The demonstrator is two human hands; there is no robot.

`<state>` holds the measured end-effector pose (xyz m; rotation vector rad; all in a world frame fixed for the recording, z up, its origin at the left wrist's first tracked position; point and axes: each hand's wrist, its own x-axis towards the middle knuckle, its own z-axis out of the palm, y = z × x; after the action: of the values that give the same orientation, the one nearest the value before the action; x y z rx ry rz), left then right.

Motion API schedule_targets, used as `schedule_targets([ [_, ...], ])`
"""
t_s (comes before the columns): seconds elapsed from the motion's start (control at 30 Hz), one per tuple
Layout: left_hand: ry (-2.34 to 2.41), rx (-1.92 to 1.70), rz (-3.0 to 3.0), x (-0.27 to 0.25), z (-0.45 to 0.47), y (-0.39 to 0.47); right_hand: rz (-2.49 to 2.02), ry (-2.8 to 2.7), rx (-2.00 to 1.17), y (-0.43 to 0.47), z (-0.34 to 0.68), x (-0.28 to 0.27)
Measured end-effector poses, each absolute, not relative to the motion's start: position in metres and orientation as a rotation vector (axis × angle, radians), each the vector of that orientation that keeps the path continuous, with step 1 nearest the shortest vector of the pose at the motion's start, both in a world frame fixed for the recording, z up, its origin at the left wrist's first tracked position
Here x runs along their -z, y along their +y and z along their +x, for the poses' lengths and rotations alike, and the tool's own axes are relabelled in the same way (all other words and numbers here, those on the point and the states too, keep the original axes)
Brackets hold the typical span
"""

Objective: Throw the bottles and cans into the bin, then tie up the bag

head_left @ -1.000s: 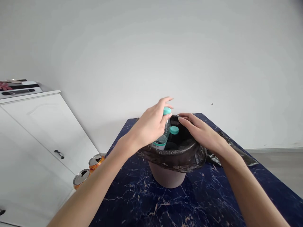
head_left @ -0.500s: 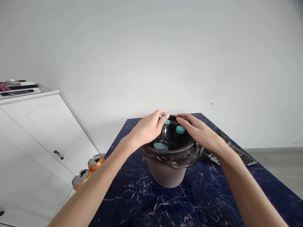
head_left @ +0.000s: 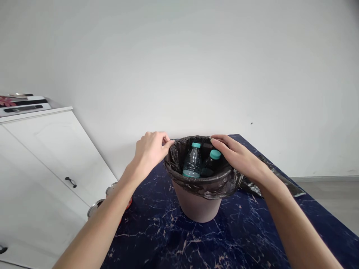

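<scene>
A trash bin (head_left: 198,209) stands upright, lined with a black garbage bag (head_left: 204,191) folded over its rim. Inside it lean two clear plastic bottles with teal caps, one bottle (head_left: 193,162) on the left and another bottle (head_left: 211,164) on the right. My left hand (head_left: 153,147) pinches the bag's edge at the rim's far left, thumb against fingers. At the far right of the rim, my right hand (head_left: 235,153) has its thumb and fingers closed on the bag's edge; part of that grip is hidden.
The bin stands on a dark blue marbled table (head_left: 174,239) against a white wall. Drink cans (head_left: 95,207) are partly hidden behind my left forearm. A loose black plastic bag (head_left: 280,179) lies on the right. A white cabinet (head_left: 42,168) stands at left.
My left hand has moved left from over the left bottle to the rim's far left and now pinches the bag's edge. My right hand has stayed nearly still.
</scene>
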<state>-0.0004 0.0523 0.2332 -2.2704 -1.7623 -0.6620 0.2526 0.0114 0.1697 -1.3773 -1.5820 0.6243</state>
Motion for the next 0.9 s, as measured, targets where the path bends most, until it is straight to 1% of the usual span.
schedule_targets([
  [0.1, -1.694, 0.754, -2.234, -0.235, 0.0, 0.05, -1.364, -1.586, -0.629, 0.011, 0.252, -0.17],
  [0.3, -1.676, 1.251, -2.31, -0.233, -0.018, 0.063, -1.38, -1.57, -0.634, 0.01, 0.253, -0.172],
  [0.37, -1.779, 1.243, -2.334, -0.229, -0.026, 0.07, -1.373, -1.566, -0.636, 0.009, 0.253, -0.172],
  [0.47, -1.948, 1.105, -2.407, -0.225, -0.034, 0.074, -1.354, -1.58, -0.637, 0.008, 0.253, -0.173],
  [0.6, -1.81, 1.204, -2.309, -0.231, -0.026, 0.051, -1.361, -1.582, -0.65, 0.006, 0.253, -0.175],
  [0.67, -1.703, 1.095, -2.433, -0.239, -0.018, 0.03, -1.355, -1.58, -0.65, 0.006, 0.252, -0.175],
  [0.77, -1.547, 0.672, -2.667, -0.249, -0.007, 0.005, -1.354, -1.571, -0.656, 0.007, 0.252, -0.175],
  [0.83, -1.483, 0.469, -2.707, -0.251, -0.002, 0.0, -1.358, -1.567, -0.657, 0.007, 0.251, -0.175],
  [0.9, -1.449, 0.348, -2.736, -0.251, 0.0, 0.004, -1.356, -1.57, -0.653, 0.006, 0.251, -0.175],
])
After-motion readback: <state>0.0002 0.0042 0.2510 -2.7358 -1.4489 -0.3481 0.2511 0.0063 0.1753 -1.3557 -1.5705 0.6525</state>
